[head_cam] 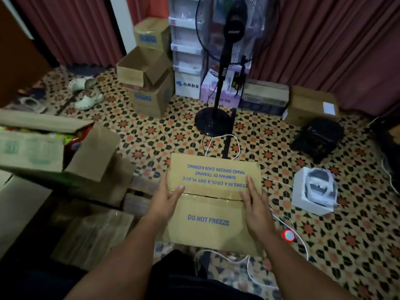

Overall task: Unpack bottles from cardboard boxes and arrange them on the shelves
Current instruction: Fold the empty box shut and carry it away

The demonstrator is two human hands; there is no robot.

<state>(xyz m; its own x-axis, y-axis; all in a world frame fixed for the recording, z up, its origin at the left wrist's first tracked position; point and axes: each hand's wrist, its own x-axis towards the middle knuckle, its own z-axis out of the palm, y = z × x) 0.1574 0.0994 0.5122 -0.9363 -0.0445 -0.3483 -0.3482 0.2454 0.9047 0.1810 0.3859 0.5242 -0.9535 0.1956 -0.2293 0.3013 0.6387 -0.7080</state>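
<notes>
The cardboard box (213, 200) sits closed on the patterned floor (270, 137) right before the person, flap seam running left to right. The left hand (167, 197) and right hand (254, 199) lie flat on the seam's two ends, fingers straight and loosely together, equally near.

A black standing fan (218, 83) stands near white clogs (88, 94).

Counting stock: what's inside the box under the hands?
Cannot tell. The box has both flaps shut, left hand and right hand flat on top. Contents are hidden.
</notes>
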